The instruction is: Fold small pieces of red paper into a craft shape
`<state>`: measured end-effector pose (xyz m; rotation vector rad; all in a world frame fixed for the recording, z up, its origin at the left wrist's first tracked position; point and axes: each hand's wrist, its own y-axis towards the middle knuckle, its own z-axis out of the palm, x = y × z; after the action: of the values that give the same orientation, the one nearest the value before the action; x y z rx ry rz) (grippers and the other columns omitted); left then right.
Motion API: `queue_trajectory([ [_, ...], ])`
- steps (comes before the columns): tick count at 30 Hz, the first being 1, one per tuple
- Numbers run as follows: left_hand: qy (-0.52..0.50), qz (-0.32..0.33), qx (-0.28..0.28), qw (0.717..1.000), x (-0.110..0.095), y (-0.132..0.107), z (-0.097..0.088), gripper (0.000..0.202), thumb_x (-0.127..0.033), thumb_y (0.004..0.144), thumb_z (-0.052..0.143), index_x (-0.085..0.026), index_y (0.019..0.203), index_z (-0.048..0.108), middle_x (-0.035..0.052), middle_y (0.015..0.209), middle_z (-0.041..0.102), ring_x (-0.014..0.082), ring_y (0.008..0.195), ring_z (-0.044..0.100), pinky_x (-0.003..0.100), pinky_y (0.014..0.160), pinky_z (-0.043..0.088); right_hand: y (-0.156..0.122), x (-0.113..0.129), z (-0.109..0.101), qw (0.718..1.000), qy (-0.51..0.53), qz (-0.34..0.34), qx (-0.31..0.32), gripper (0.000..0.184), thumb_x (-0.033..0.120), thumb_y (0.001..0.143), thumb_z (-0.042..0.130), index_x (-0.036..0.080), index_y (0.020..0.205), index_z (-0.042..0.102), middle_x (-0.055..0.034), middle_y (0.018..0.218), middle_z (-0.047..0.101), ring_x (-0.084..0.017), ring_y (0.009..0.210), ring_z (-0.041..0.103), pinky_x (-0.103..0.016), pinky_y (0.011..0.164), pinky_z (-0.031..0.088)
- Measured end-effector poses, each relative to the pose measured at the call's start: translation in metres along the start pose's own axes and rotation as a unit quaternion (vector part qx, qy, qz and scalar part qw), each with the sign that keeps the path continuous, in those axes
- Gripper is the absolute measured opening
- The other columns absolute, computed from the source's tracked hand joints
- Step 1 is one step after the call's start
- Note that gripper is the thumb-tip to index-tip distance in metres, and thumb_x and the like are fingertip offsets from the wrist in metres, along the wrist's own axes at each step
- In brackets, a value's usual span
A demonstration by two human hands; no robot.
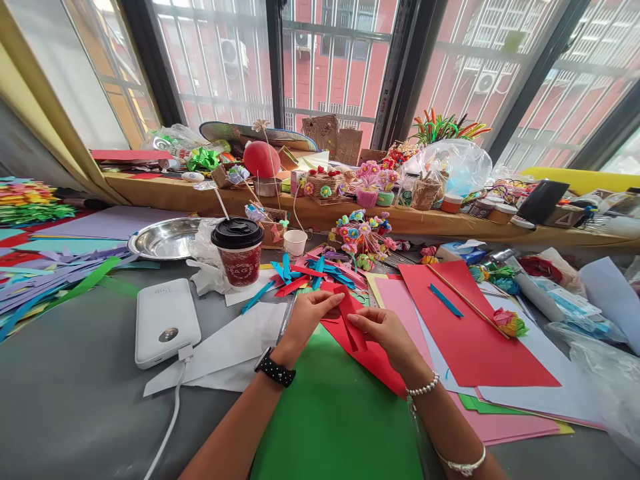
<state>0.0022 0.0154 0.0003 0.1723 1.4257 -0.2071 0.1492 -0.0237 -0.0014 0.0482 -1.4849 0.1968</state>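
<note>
Between my two hands is a folded strip of red paper [351, 321], held above a green sheet [340, 413]. The fingers of my left hand [311, 320], with a black dotted watch strap at the wrist, pinch its upper left side. My right hand [385, 333], wearing a beaded bracelet, grips its right side between thumb and fingers. Below the hands lies a larger piece of red paper [385, 373], partly covered by my right hand. Just beyond, a heap of folded blue and red paper strips [317, 272] sits on the table.
Left of my hands are a white power bank [167, 323] with its cable, white paper [235, 347], a lidded paper cup [239, 253] and a metal plate [163, 239]. To the right lie stacked sheets under a red sheet [480, 347] and a stick flower [509, 323]. Crafts crowd the window ledge [320, 212].
</note>
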Motion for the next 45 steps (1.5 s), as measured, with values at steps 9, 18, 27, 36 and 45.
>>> queue_trajectory([
  [9, -0.016, 0.012, -0.024, 1.0, 0.0002, 0.0005, -0.0002, 0.025, -0.034, 0.061, 0.061, -0.011, 0.069, 0.063, 0.0032, 0.063, 0.065, 0.0159, 0.062, 0.061, 0.026, 0.063, 0.05, 0.0017, -0.0012, -0.0009, 0.999, -0.023, 0.007, 0.025, 0.024, 0.035, 0.063, 0.061, 0.013, 0.055, 0.06, 0.0023, 0.048, 0.051, -0.008, 0.047, 0.043, -0.02, 0.048, 0.036],
  [18, -0.004, 0.024, -0.04, 0.999, 0.0049, 0.0026, -0.0003, 0.024, -0.034, 0.061, 0.061, -0.011, 0.067, 0.063, 0.0029, 0.064, 0.064, 0.0145, 0.06, 0.06, 0.025, 0.061, 0.05, 0.0034, -0.0046, -0.0009, 1.0, -0.021, 0.02, 0.008, 0.022, 0.034, 0.061, 0.062, 0.013, 0.056, 0.059, 0.0022, 0.051, 0.051, -0.008, 0.048, 0.042, -0.02, 0.048, 0.035],
  [27, 0.019, 0.009, -0.013, 1.0, 0.0023, 0.0018, 0.0039, 0.023, -0.034, 0.058, 0.063, -0.013, 0.067, 0.062, 0.001, 0.064, 0.062, 0.013, 0.06, 0.058, 0.024, 0.06, 0.048, 0.006, -0.0074, -0.0033, 1.0, -0.022, 0.0, -0.018, 0.022, 0.034, 0.059, 0.063, 0.013, 0.058, 0.061, 0.003, 0.05, 0.05, -0.007, 0.047, 0.042, -0.02, 0.046, 0.034],
  [36, 0.039, -0.002, 0.0, 0.999, 0.0041, 0.0024, 0.0033, 0.022, -0.032, 0.057, 0.065, -0.012, 0.064, 0.062, 0.0011, 0.057, 0.06, 0.0124, 0.056, 0.056, 0.023, 0.056, 0.047, 0.0073, -0.0059, -0.0072, 0.999, -0.026, -0.01, -0.024, 0.021, 0.034, 0.06, 0.063, 0.014, 0.062, 0.063, 0.0013, 0.054, 0.056, -0.009, 0.052, 0.049, -0.022, 0.053, 0.04],
  [45, 0.02, 0.002, -0.019, 1.0, 0.0044, 0.0023, 0.0011, 0.021, -0.032, 0.058, 0.064, -0.013, 0.067, 0.061, 0.0013, 0.063, 0.061, 0.0127, 0.06, 0.057, 0.023, 0.06, 0.047, 0.0052, -0.0058, -0.0055, 0.999, -0.026, -0.029, -0.019, 0.019, 0.033, 0.063, 0.062, 0.014, 0.064, 0.062, -0.0021, 0.061, 0.062, -0.013, 0.059, 0.055, -0.024, 0.057, 0.042],
])
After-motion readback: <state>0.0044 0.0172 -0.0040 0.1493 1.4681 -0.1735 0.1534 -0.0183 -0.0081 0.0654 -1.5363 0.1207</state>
